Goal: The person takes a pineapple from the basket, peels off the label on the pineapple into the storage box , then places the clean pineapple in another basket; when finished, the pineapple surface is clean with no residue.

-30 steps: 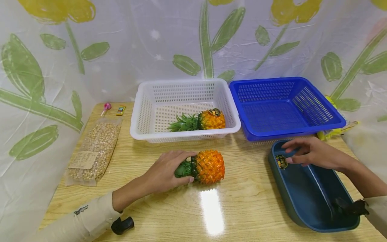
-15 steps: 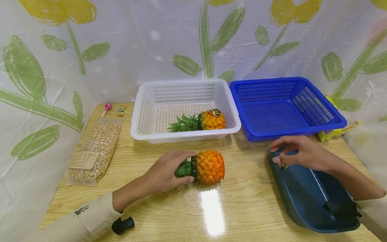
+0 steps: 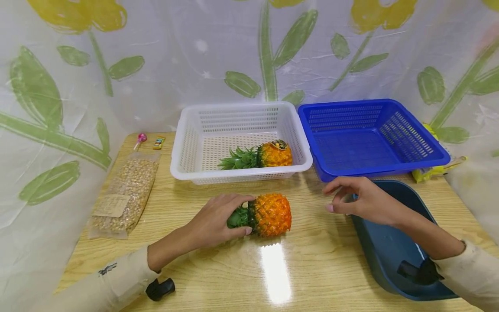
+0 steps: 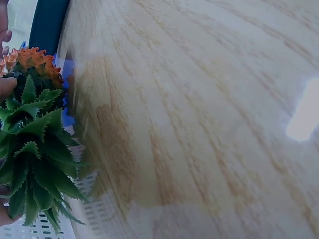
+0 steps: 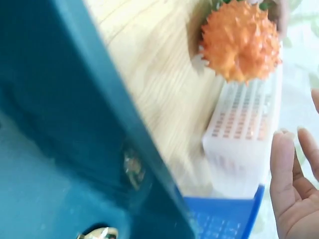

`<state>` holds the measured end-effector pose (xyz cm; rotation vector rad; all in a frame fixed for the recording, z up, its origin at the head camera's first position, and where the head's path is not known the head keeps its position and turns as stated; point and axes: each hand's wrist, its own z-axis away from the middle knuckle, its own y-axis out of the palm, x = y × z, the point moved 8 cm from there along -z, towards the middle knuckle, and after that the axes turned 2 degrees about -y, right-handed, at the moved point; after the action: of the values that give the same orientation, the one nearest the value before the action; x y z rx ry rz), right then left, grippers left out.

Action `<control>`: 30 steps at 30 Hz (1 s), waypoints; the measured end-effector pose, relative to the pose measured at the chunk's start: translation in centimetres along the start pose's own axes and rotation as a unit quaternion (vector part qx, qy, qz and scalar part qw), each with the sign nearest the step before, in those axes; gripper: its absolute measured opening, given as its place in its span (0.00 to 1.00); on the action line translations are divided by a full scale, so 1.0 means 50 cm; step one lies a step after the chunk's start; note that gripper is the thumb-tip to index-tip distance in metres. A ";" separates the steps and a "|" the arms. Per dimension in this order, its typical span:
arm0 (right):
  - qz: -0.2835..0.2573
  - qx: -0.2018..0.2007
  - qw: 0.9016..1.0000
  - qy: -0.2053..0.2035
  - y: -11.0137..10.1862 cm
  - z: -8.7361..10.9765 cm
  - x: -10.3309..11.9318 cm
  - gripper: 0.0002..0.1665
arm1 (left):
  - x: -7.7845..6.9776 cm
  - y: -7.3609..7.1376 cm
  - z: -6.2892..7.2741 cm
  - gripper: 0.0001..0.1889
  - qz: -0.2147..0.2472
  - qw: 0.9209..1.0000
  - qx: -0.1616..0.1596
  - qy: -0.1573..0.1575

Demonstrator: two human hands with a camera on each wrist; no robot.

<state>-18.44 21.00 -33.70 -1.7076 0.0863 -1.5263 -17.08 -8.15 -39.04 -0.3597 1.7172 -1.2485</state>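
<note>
A toy-like pineapple (image 3: 272, 215), orange with green leaves, lies on its side on the wooden table. My left hand (image 3: 218, 219) grips it at the leafy end, thumb on the near side and fingers on the far side. Its spiky leaves (image 4: 37, 149) fill the edge of the left wrist view, where most of the hand is cut off. My right hand (image 3: 362, 201) hovers over the left edge of the dark teal basin (image 3: 370, 247), loosely bent and holding nothing. In the right wrist view, its fingertips (image 5: 283, 144) are apart from everything.
A white basket (image 3: 241, 173) with a second pineapple (image 3: 274, 154) stands at the back, beside a blue basket (image 3: 351, 149). At left lie a bag of kernels (image 3: 132, 186), a lollipop (image 3: 142, 138) and a small yellow packet (image 3: 158, 143). A yellow bag (image 3: 429, 173) sits behind the blue basket.
My right hand has moved left, from above the teal basin to its left edge. The left hand keeps its grip on the pineapple, which stays in place.
</note>
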 end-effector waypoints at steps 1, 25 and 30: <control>-0.001 0.001 1.000 -0.003 0.004 -0.003 0.003 0.16 | -0.001 0.000 -0.001 0.37 -0.001 1.000 -0.001 0.002; -0.064 0.026 0.998 0.003 0.131 -0.074 0.028 0.38 | 0.002 0.001 -0.001 0.37 -0.004 1.000 -0.006 0.009; -0.073 0.040 0.997 -0.001 0.158 -0.090 0.042 0.42 | 0.002 0.002 -0.001 0.37 -0.001 1.000 -0.008 0.010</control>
<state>-18.13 12.32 -37.11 -1.6818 -0.1005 -1.6124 -17.13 -8.15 -39.16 -0.3598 1.7461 -1.2449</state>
